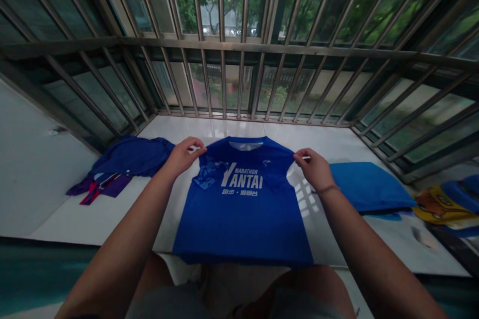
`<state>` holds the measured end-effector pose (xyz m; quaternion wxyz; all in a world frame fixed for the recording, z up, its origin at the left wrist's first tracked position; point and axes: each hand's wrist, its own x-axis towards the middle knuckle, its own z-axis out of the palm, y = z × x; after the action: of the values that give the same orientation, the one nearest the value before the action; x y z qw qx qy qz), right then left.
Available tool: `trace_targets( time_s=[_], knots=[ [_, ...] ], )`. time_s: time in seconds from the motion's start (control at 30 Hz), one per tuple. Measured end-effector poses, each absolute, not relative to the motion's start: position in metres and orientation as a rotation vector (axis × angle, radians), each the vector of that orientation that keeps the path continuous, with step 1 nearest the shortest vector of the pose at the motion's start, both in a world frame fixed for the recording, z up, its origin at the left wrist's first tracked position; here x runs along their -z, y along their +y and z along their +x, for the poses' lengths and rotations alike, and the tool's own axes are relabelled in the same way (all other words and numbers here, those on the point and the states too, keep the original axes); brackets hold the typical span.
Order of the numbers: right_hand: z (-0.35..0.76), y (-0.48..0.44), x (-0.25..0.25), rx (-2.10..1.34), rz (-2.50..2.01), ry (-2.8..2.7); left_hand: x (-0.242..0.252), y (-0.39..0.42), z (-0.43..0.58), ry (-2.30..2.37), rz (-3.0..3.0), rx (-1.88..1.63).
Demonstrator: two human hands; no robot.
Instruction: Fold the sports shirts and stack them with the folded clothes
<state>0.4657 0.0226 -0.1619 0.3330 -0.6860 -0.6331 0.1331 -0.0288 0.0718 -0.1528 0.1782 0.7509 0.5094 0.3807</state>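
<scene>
A blue T-shirt (pixel 243 224) with white "MARATHON YANTAI" lettering lies spread face up on the white sill, its neckline toward the window and its hem over the front edge. My left hand (pixel 184 155) pinches the shirt at its left shoulder, thumb and fingertips together. At the opposite shoulder my right hand (pixel 312 165) pinches the cloth in the same way. One patterned sleeve is folded inward over the chest on the left; the right sleeve is hard to make out against the body.
Crumpled dark blue and purple clothes (pixel 130 157) lie on the left. A folded lighter blue garment (pixel 368 184) is on the right, with a yellow and blue cloth item (pixel 445 204) beyond it. Metal window bars (pixel 243 50) enclose the white sill (pixel 170 232).
</scene>
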Motion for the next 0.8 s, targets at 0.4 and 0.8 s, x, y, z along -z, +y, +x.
trace_targets(
  time_s=[0.4, 0.8],
  knots=[
    [0.479, -0.16, 0.231, -0.46, -1.625, -2.011, 0.233, -0.093, -0.056, 1.566, 2.221, -0.661],
    [0.403, -0.08, 0.24, 0.033, -1.89, -2.105, 0.238, -0.027, 0.013, 1.729, 2.484, -0.612]
  ],
)
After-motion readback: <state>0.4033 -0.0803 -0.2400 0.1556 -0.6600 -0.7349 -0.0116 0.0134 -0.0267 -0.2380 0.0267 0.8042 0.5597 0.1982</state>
